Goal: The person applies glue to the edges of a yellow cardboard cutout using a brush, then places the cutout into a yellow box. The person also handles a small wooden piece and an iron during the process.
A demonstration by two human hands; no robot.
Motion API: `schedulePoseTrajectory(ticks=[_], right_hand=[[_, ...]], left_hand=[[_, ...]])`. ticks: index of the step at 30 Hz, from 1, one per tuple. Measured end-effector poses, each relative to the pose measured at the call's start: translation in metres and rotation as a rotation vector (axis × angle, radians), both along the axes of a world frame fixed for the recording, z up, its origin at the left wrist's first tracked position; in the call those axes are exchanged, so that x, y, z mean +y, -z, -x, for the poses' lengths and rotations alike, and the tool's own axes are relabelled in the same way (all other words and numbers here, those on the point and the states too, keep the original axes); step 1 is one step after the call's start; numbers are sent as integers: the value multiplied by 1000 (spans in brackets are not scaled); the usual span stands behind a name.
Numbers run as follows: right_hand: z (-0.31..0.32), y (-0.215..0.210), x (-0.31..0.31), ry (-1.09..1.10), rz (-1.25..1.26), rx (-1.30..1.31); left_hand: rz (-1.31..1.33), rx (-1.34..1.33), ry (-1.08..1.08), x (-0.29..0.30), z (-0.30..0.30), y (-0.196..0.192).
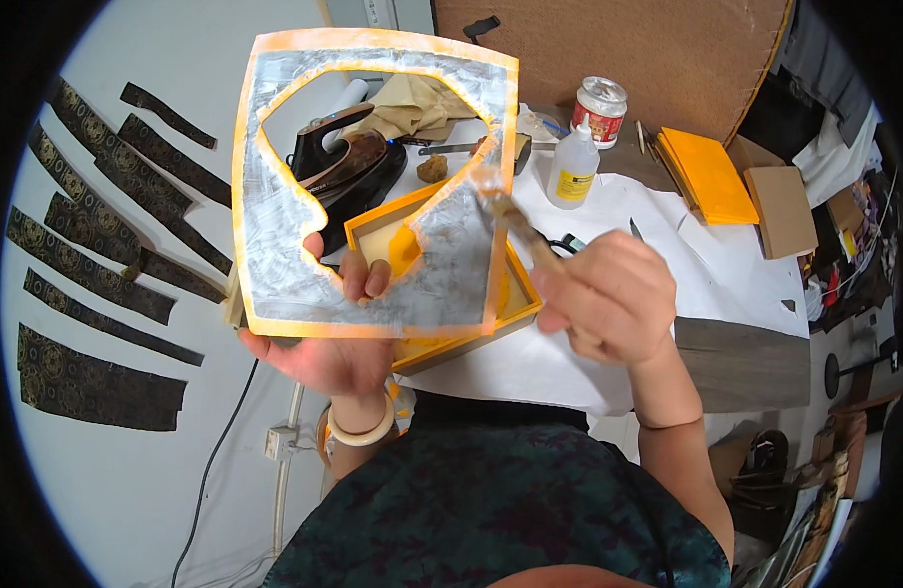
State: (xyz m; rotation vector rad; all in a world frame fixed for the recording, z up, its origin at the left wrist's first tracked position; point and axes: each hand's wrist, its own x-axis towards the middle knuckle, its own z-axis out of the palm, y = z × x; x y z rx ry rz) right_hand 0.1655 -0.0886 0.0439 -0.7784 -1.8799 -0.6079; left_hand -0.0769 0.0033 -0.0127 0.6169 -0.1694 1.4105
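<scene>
My left hand (339, 361) grips a squarish panel (383, 304) by its lower edge, fingers curling through the irregular cut-out in its middle. The panel has orange borders and a grey-white, streaky coating. My right hand (613, 294) is closed around the handle of a brush (532, 235). The brush's blurred tip meets the panel's right side, near the orange border. Below and partly behind the panel lies a shallow orange-edged box (518, 316) on white paper. Part of this box shows through the cut-out.
A dark iron (348, 162) stands behind the panel beside crumpled tan cloth (412, 103). Farther right are a squeeze bottle (573, 171), a labelled jar (600, 108), an orange box (706, 174) and a brown box (780, 211). Dark patterned strips (98, 377) hang on the left wall.
</scene>
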Motion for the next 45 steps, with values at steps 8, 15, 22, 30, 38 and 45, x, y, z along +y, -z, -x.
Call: schedulePoseTrajectory(ticks=[8, 15, 22, 30, 38, 45], right_hand=[[1, 13, -14, -339, 200, 269], [-29, 4, 6, -226, -24, 759], [-32, -1, 1, -84, 125, 510], [-104, 38, 0, 59, 128, 967], [-228, 103, 124, 236, 364, 1214], [-308, 197, 242, 239, 918, 1036]], left_hand=[[-5, -17, 4, 2, 1, 3], [38, -43, 130, 1, 7, 7], [9, -45, 153, 2, 8, 12], [-31, -41, 166, 6, 17, 9], [-51, 156, 4, 8, 31, 14], [-430, 584, -269, 5, 1, 11]])
